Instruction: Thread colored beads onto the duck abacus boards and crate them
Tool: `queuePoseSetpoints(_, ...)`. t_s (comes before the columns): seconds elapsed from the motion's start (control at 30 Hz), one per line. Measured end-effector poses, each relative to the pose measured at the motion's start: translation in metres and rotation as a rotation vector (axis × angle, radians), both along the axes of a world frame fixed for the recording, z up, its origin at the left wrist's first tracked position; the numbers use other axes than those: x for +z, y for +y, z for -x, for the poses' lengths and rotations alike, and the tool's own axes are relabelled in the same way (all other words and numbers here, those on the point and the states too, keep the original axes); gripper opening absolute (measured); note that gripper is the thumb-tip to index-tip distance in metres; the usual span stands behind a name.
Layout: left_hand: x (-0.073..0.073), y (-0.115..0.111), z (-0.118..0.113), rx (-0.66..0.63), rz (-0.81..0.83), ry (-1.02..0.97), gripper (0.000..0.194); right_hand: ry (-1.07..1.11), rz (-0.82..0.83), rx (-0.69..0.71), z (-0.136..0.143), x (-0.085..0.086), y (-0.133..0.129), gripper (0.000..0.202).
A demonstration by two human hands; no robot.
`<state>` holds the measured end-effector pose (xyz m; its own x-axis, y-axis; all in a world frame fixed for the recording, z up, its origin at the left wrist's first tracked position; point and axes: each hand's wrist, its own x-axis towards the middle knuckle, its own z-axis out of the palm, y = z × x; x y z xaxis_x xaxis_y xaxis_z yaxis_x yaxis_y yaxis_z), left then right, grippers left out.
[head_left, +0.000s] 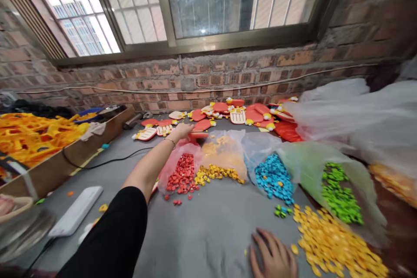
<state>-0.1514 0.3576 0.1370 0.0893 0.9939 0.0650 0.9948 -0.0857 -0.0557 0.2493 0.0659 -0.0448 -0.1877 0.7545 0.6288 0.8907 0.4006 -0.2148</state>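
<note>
My left hand (183,132) reaches far forward over the bags. Its fingers are closed on a flat red toy piece (198,135), seen nearly edge-on; the fingertips are partly hidden. Just beyond lies a row of flat red toys (256,114) with yellow-and-white ends, some showing cream faces with slots (237,116). My right hand (274,255) rests on the grey tabletop (202,230) with fingers spread, holding nothing. Near it lie loose yellow oval pieces (335,243) and a few green and blue bits (282,211).
Open plastic bags spill small red pieces (184,171), gold pieces (218,173), blue pieces (275,176) and green pieces (342,195). At left are a white power bank (77,211), a black cable (107,165) and a box edge (58,169) before orange parts (35,139). A brick wall (195,74) stands behind.
</note>
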Motion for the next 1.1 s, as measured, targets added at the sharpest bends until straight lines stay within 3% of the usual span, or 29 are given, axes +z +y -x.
queuePoseSetpoints(0.2, 0.047, -0.061, -0.02, 0.011, -0.113, -0.247, 0.037, 0.016, 0.108, 0.036, 0.001, 0.013, -0.006, 0.025)
queuePoseSetpoints(0.27, 0.057, -0.086, -0.025, 0.007, -0.179, -0.357, 0.049, 0.046, 0.14, 0.047, 0.003, 0.015, -0.008, 0.026)
queuePoseSetpoints(0.33, 0.056, -0.117, -0.032, -0.022, -0.211, -0.472, 0.059, 0.088, 0.167, 0.072, 0.003, 0.016, -0.009, 0.027)
queuePoseSetpoints(0.43, 0.033, -0.169, -0.048, -0.099, -0.17, -0.628, 0.056, 0.221, 0.169, 0.15, -0.002, 0.017, -0.008, 0.028)
queuePoseSetpoints(0.53, -0.008, -0.216, -0.071, -0.18, -0.052, -0.733, 0.05, 0.414, 0.154, 0.251, -0.006, 0.022, -0.004, 0.029)
queuePoseSetpoints(0.67, -0.058, -0.251, -0.096, -0.189, 0.079, -0.788, 0.055, 0.518, 0.199, 0.341, 0.005, 0.042, 0.007, 0.024)
queuePoseSetpoints(0.73, -0.072, -0.261, -0.104, -0.158, 0.086, -0.785, 0.058, 0.515, 0.238, 0.405, 0.022, 0.055, 0.017, 0.022)
queuePoseSetpoints(0.87, -0.085, -0.291, -0.12, -0.018, -0.062, -0.755, 0.052, 0.448, 0.333, 0.56, 0.071, 0.074, 0.051, 0.019)
queuePoseSetpoints(1.0, -0.105, -0.342, -0.149, 0.063, -0.14, -0.743, 0.057, 0.301, 0.481, 0.646, 0.127, 0.072, 0.092, 0.019)
queuePoseSetpoints(1.1, -0.127, -0.372, -0.169, -0.038, -0.135, -0.685, 0.069, 0.077, 0.523, 0.665, 0.163, 0.066, 0.113, 0.018)
